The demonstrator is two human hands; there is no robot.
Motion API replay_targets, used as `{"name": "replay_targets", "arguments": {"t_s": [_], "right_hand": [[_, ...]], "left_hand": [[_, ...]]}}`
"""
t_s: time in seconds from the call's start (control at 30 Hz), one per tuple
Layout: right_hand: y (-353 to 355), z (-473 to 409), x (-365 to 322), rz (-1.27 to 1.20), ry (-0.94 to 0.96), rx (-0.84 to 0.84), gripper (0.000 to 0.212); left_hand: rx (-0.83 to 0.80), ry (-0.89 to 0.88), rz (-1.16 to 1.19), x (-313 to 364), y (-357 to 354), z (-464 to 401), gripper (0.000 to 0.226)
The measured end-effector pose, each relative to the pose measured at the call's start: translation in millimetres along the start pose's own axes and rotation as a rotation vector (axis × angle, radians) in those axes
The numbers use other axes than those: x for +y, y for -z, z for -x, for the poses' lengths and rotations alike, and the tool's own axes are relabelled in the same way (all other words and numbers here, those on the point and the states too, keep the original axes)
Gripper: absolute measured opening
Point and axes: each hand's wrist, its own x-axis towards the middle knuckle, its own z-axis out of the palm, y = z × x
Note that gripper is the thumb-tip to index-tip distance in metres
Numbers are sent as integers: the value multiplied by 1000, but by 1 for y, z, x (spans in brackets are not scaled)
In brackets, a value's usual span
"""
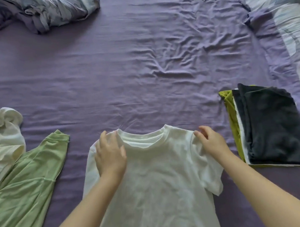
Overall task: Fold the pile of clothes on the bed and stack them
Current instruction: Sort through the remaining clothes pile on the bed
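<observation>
At the 6 o'clock edge of the bed (142, 61), a white T-shirt (158, 183) lies flat on the purple sheet with its collar toward 12 o'clock and its hem running out of view at the bottom. The left hand (110, 154) rests palm-down on the shirt's left shoulder, fingers straight and loosely spread, gripping nothing. The right hand (211, 141) sits at the shirt's right shoulder seam, fingertips bent onto the fabric; whether they pinch the cloth or only press it cannot be told. The right sleeve of the shirt spreads outward toward 4 o'clock beneath the right forearm. At 3 o'clock, well apart from the shirt, stands a stack of folded clothes (269, 128): a dark grey piece on top, a white layer showing as a thin edge below it, and an olive-green piece at the bottom, protruding on the left side. At 8 o'clock lies an unfolded light green garment (22, 191), one sleeve pointing toward 12 o'clock. A crumpled white garment (3, 136) lies at 9 o'clock, overlapping the green garment's upper edge. A bunched patterned blanket (39, 11) occupies 11 o'clock, and patterned bedding (287, 17) runs along the edge from 1 to 3 o'clock.
</observation>
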Motion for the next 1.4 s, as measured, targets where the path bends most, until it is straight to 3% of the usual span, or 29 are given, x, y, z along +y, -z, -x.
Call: {"name": "replay_targets", "arguments": {"t_s": [0.13,0.23,0.3,0.43,0.5,0.6,0.8,0.9,1.07,1.17,1.27,1.33,1.4], "right_hand": [[6,25,34,131,9,-124,32],[9,42,53,-18,-69,-194,28],[14,47,62,-111,-51,-203,33],[28,47,64,-333,-74,-211,16],[35,44,64,-330,-68,-235,18],[48,35,64,-152,18,-197,14],[47,30,67,-217,23,-154,25],[43,29,69,-4,74,-39,23],[40,30,64,763,333,194,24],[28,39,51,774,476,290,31],[10,46,41,527,513,29,32],[-4,48,40,459,406,-157,38],[-16,46,33,366,224,-117,38]], "left_hand": [[-43,-245,106,29,-44,63,38],[-169,-345,160,50,-67,96,24],[-251,-369,121,63,-80,107,30],[-425,-552,-135,88,-98,111,47],[-483,-586,-224,98,-104,111,54],[-487,-584,-249,104,-111,118,65],[-438,-581,-307,111,-120,126,72],[-378,-659,-296,111,-109,130,65],[-386,-712,-381,101,-116,130,67],[-442,-702,-395,97,-128,125,67],[-444,-686,-321,89,-121,123,64],[-435,-628,-306,76,-108,118,61],[-388,-515,-322,53,-92,109,57]]}}
